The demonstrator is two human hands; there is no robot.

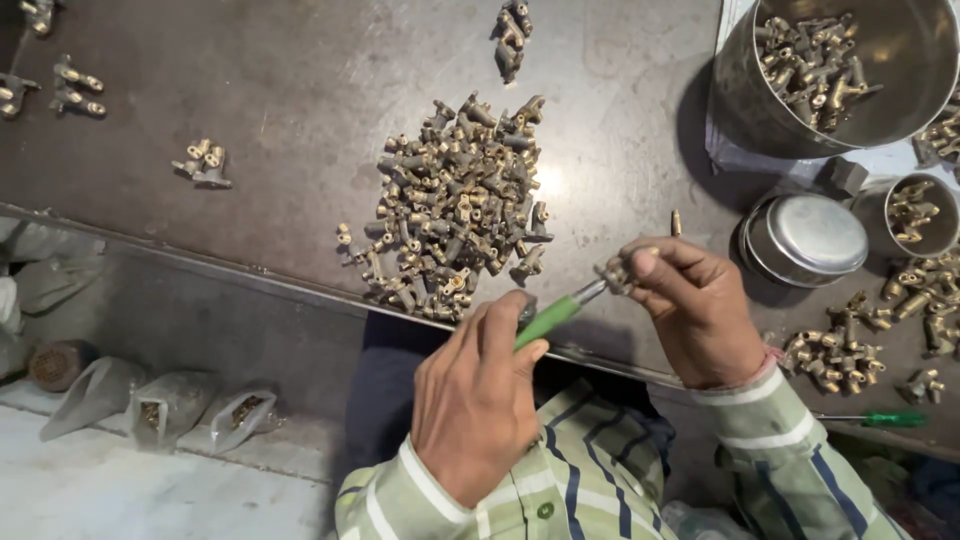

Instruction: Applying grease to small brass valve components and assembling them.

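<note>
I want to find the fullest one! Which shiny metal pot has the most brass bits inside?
The big steel bucket at the top right. It holds a large heap of brass parts; the little cup below it holds only a few, and the round tin is closed.

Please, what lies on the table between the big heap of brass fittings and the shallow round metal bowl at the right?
In the head view, one small brass pin stands alone on the dark table between the heap of brass fittings and the shallow metal bowl; otherwise that stretch is bare.

Three small clear plastic bags lie in a row on the pale floor below the table's near edge, at the lower left. The left bag looks greyish, while the middle bag and the right bag show small brownish contents. No labels, signs or screens show.
</note>
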